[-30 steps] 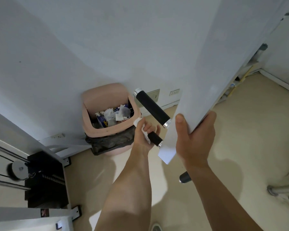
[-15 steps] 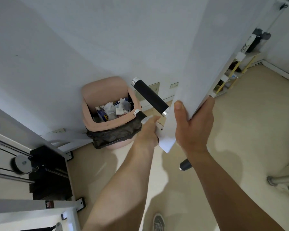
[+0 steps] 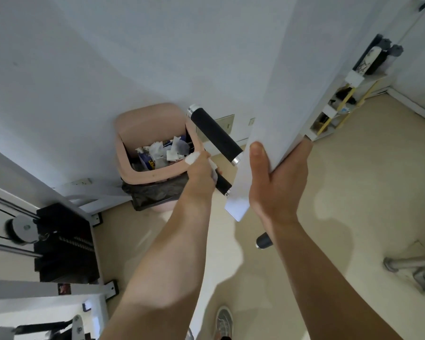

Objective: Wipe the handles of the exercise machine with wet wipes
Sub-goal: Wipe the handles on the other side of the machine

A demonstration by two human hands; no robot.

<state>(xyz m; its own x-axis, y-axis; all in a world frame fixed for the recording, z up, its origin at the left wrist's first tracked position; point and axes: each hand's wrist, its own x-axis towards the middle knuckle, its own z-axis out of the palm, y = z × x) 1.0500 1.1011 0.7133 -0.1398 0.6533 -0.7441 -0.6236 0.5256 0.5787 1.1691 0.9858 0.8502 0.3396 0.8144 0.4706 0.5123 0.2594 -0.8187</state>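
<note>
A white machine arm (image 3: 275,101) slants down through the middle, with black foam handles sticking out of it. My right hand (image 3: 277,182) grips the arm's lower end, thumb on the front face. My left hand (image 3: 201,170) is wrapped round the lower black handle (image 3: 223,184) with a white wet wipe (image 3: 191,158) bunched inside the fist; only the handle's inner end shows. The upper black handle (image 3: 215,134) with chrome caps is bare. The tip of another handle (image 3: 264,241) pokes out below my right wrist.
A pink waste bin (image 3: 147,123) with a black liner, full of used wipes, stands against the white wall just behind the handles. A weight stack and pulley frame (image 3: 59,244) are at the left. A small shelf (image 3: 339,106) stands far right. My shoe (image 3: 223,322) is on the beige floor.
My left hand with the wipe has slid outward along the lower handle, away from the white arm, toward the bin. My right hand keeps its grip on the arm.
</note>
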